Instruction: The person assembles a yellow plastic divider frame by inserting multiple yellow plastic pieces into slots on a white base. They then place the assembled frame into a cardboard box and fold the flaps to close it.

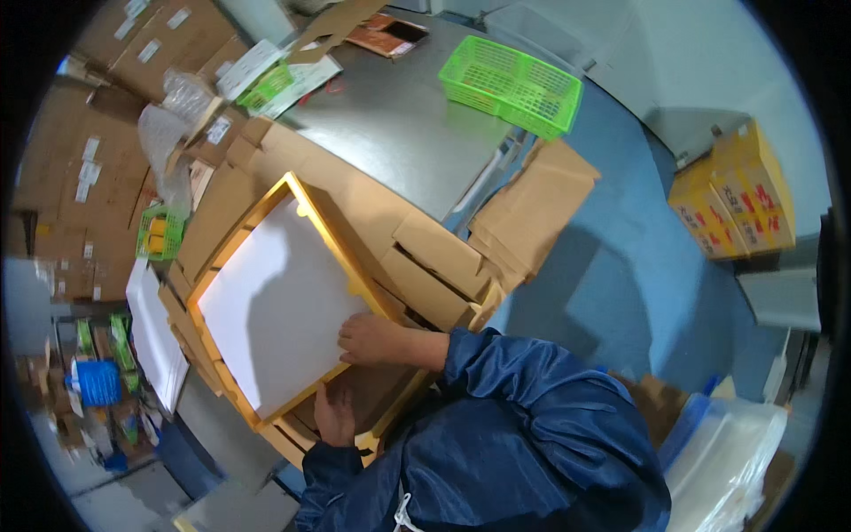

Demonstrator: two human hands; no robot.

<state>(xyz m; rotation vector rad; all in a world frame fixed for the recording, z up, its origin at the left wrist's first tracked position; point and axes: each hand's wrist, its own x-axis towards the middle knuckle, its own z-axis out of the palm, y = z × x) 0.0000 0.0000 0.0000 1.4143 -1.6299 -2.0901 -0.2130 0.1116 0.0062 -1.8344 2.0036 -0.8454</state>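
Observation:
A shallow yellow frame (335,249) with a white panel (266,301) inside it lies tilted over an open cardboard box (425,246). My right hand (372,340) grips the frame's near right corner, its curled fingers resting over the white panel. Just below the near edge, my left hand (334,417) has its fingers stretched up against the frame's outer side. How far those fingertips reach under the frame is hidden. A shadow falls across much of the panel.
A metal table (390,124) carries a green plastic basket (510,84) and a brown pouch (387,35). Stacked cartons (106,168) fill the left side. White sheets (155,332) lie left of the box. Yellow cartons (736,195) stand on the blue floor at right.

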